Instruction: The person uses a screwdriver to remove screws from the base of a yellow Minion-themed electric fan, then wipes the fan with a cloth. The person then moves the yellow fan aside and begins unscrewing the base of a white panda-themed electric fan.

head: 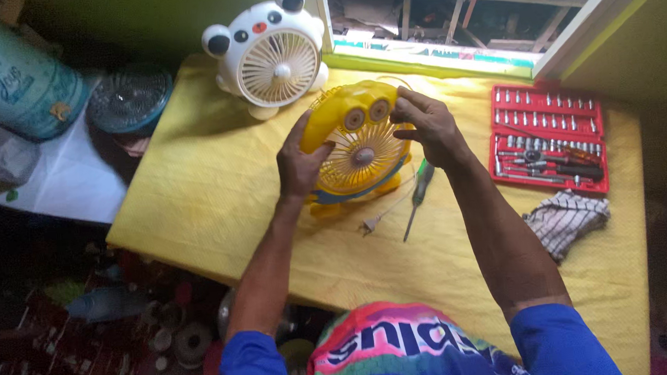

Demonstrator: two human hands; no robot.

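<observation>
A small yellow desk fan (358, 144) with two round eyes stands tilted on the yellow table (212, 194). My left hand (298, 163) grips its left rim. My right hand (425, 125) holds its upper right edge by the eyes. A green-handled screwdriver (419, 194) lies on the table just right of the fan, under my right wrist. The fan's thin cord and plug (373, 222) trail out in front of it.
A white panda-shaped fan (269, 54) stands behind at the table's back edge. An open red case of sockets and bits (548, 138) lies at the right, a checked cloth (567, 221) in front of it. A blue fan grille (129, 99) sits off the table's left.
</observation>
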